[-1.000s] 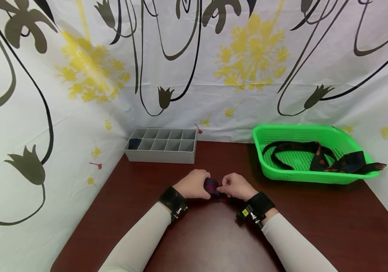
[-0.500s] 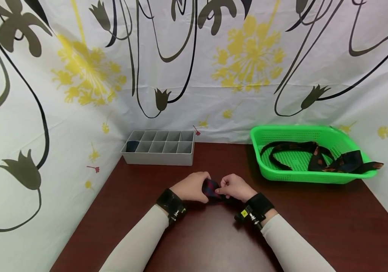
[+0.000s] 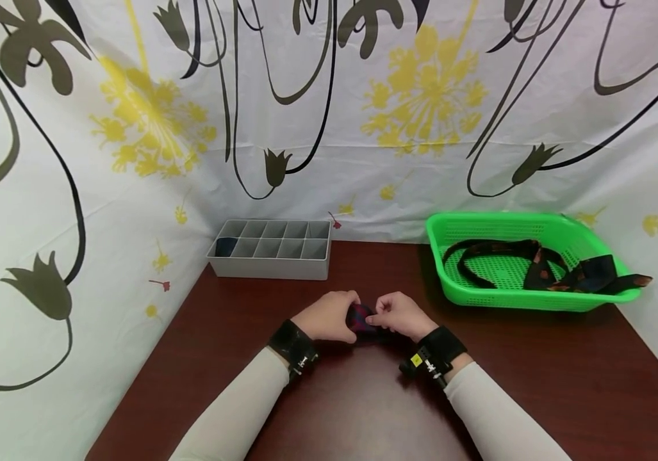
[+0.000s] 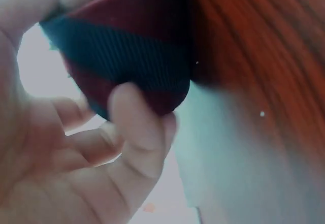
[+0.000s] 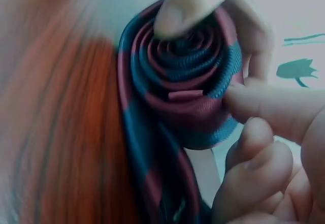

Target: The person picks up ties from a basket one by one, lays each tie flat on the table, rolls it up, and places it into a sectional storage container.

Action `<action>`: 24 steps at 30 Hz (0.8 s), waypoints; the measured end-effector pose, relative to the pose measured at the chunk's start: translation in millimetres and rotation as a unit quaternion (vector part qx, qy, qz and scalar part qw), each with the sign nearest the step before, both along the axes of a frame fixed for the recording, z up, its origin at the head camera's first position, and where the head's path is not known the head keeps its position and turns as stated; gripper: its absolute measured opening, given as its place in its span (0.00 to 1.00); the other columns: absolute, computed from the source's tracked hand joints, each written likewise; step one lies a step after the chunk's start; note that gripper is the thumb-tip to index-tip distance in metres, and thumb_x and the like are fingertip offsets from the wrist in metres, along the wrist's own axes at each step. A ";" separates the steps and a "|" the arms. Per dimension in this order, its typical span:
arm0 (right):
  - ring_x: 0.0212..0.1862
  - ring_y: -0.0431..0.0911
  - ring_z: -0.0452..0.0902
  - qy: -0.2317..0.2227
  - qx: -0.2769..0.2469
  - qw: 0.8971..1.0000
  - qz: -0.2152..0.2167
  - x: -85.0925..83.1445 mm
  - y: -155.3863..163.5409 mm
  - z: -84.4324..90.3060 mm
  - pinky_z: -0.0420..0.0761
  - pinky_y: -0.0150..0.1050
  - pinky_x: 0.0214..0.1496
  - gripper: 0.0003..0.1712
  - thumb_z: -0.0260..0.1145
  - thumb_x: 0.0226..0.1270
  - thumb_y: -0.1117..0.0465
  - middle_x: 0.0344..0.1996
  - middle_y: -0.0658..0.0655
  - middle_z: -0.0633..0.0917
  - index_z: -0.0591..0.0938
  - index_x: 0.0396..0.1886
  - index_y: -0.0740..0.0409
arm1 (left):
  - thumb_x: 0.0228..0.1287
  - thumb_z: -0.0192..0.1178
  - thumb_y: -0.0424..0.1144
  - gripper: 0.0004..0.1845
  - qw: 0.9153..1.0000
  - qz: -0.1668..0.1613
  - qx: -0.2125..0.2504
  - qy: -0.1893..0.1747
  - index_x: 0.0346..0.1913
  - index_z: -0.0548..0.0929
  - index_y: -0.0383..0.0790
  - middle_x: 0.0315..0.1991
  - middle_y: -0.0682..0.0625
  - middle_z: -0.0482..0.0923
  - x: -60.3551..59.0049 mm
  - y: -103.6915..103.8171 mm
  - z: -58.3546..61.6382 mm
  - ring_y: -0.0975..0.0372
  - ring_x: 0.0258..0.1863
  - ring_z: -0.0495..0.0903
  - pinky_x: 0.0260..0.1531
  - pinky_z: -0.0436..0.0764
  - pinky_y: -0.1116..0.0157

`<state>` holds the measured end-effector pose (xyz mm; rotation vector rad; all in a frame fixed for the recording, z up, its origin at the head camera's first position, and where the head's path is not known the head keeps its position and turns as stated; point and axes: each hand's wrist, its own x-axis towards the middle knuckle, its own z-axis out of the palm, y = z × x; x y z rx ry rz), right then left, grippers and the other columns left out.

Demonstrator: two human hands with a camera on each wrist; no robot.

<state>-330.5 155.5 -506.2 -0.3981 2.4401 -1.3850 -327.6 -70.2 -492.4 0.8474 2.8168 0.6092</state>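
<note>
A striped necktie, dark red and blue-green, is wound into a roll standing on edge. My left hand holds the roll from the left. The left wrist view shows the left thumb on the striped side of the necktie. From the other side, the right wrist view shows the necktie's spiral end with a small loop and a loose tail hanging below it. My right hand is at the roll's right, one digit against its edge and the other fingers curled.
A grey compartment box stands at the back left, with a dark rolled cloth in one compartment. At the back right, a green basket holds dark patterned neckties, one end lying over its rim. Patterned cloth hangs behind the brown table.
The striped roll has turned and shifted slightly between the hands, showing more plaid-like striping half a second ago than now. Both hands stay around it; the head view has shifted a little.
</note>
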 end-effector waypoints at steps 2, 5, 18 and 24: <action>0.19 0.40 0.66 0.008 0.016 1.000 -0.006 -1.6 2.5 0.6 0.64 0.33 0.22 0.24 0.80 0.63 0.57 0.15 0.46 0.75 0.72 0.19 0.52 | 0.46 0.79 0.47 0.33 1.000 0.011 0.021 -0.019 0.58 0.79 0.48 0.46 0.55 0.83 -1.9 -3.0 -1.9 0.65 0.42 0.79 0.42 0.81 0.69; 0.18 0.40 0.64 0.012 0.023 1.000 0.000 -4.6 6.4 0.8 0.63 0.33 0.23 0.24 0.80 0.63 0.57 0.15 0.46 0.75 0.72 0.19 0.52 | 0.47 0.79 0.46 0.31 0.999 0.018 0.044 -0.018 0.56 0.79 0.49 0.45 0.55 0.84 -2.9 -3.3 -4.6 0.65 0.41 0.80 0.41 0.82 0.69; 0.19 0.41 0.65 -0.033 0.030 0.999 0.023 -5.2 7.3 -6.9 0.62 0.34 0.22 0.26 0.80 0.63 0.51 0.16 0.46 0.74 0.71 0.20 0.50 | 0.46 0.80 0.47 0.31 0.999 0.017 0.009 0.033 0.55 0.82 0.45 0.44 0.51 0.83 3.3 5.3 1.3 0.63 0.41 0.78 0.38 0.82 0.70; 0.19 0.40 0.65 0.001 0.057 0.998 0.015 -4.7 9.2 -8.5 0.64 0.33 0.24 0.25 0.80 0.62 0.55 0.14 0.45 0.72 0.71 0.18 0.51 | 0.46 0.80 0.47 0.28 0.998 0.025 0.043 0.022 0.52 0.82 0.47 0.42 0.53 0.83 -1.6 0.2 -2.8 0.62 0.39 0.79 0.37 0.82 0.69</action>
